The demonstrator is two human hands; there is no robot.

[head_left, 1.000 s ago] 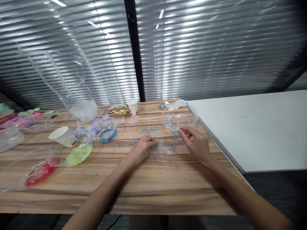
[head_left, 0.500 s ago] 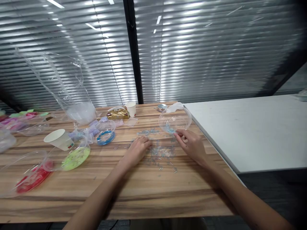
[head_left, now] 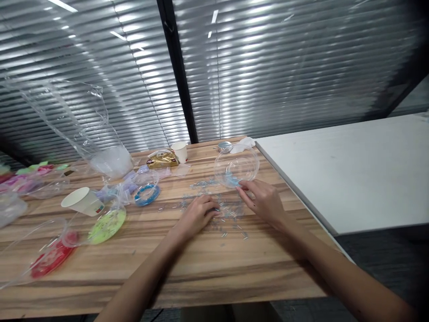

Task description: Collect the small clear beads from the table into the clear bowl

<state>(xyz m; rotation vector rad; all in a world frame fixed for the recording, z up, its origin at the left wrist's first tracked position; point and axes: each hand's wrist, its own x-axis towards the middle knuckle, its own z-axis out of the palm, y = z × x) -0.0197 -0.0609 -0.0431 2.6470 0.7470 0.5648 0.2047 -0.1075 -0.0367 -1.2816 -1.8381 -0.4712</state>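
Two bare hands work above a wood-grained desk [head_left: 174, 277]. The left hand [head_left: 200, 213] lies low among small clear tubes [head_left: 231, 210] scattered loosely over the desk, its fingers bent down toward them; whether a tube is gripped cannot be told. The right hand [head_left: 261, 200] is at the near side of a clear bowl [head_left: 252, 171], thumb and forefinger pinched together beside the light-blue pieces [head_left: 231, 179] that show at the bowl's near left side; what lies between the fingertips, rim or piece, cannot be told.

Behind the bowl are a round tin [head_left: 224, 146] and a crumpled white tissue [head_left: 247, 143]. Farther left, an upright paper cup [head_left: 180, 153] stands just beside a gold packet [head_left: 162, 159]. On the person's left, three clear containers show blue contents [head_left: 146, 195], yellow-green contents [head_left: 107, 226] and red contents [head_left: 53, 258], respectively. A tilted paper cup [head_left: 80, 200] lies behind the yellow-green one, and a tall clear bag [head_left: 112, 162], with whitish material at its base, stands near the blinds [head_left: 134, 80]. A white tabletop [head_left: 355, 174] adjoins the desk on the right.
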